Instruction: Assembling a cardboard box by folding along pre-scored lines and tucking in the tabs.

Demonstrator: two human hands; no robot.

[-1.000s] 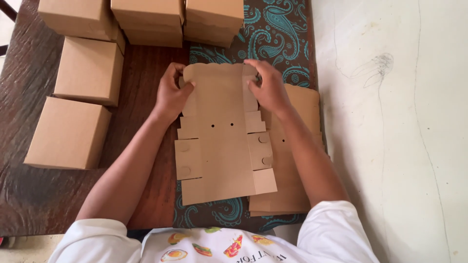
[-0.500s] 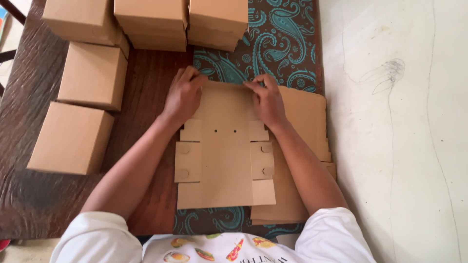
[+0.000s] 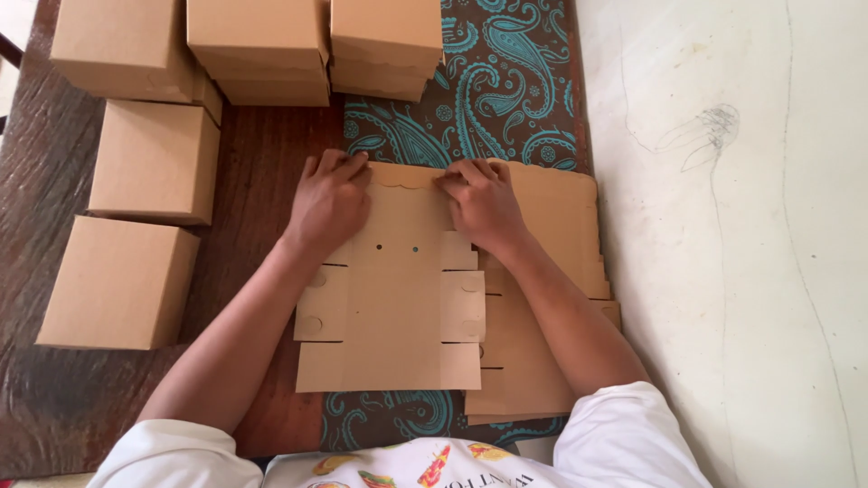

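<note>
Cardboard box blank [image 3: 398, 298] lies flat on the patterned cloth [image 3: 506, 90] before me, pinned at its far edge under my left hand [image 3: 330, 203] and right hand [image 3: 484, 203], fingers curled over to keep it from sliding.

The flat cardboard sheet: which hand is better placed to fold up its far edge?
Neither clearly: left hand and right hand both press the flat cardboard sheet at its far corners, so probably both together.

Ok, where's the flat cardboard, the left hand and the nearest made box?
Flat cardboard [image 3: 398, 316], head view, middle panel.
Left hand [image 3: 330, 203], head view, back of the hand.
Nearest made box [image 3: 117, 282], head view, top face.
</note>
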